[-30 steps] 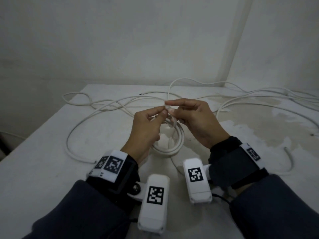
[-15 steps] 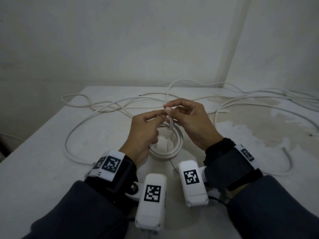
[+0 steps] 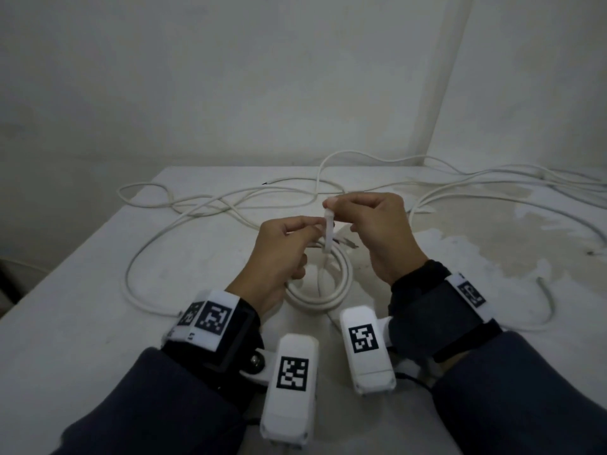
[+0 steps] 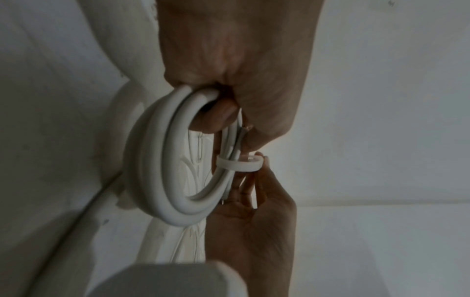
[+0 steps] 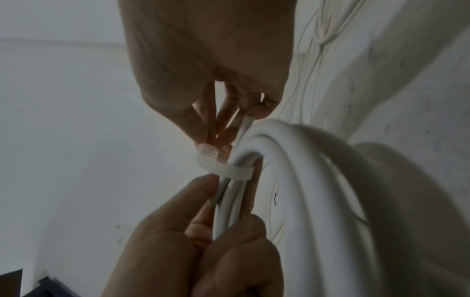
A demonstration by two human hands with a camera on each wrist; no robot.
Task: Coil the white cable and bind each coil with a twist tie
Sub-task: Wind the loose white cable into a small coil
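Raised higher, right hand [image 3: 381,231] pinches twist tie [image 3: 328,229] around coil [image 3: 325,290].

Stained white table [image 3: 98,323] — loose white cable [image 3: 157,244] sprawled

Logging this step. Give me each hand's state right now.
Left hand: grips the cable coil.
Right hand: pinches the twist tie looped round the coil.

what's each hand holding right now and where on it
The left hand grips the coiled white cable at its bundled strands. The right hand pinches the twist tie by its upper end, looped around those strands.
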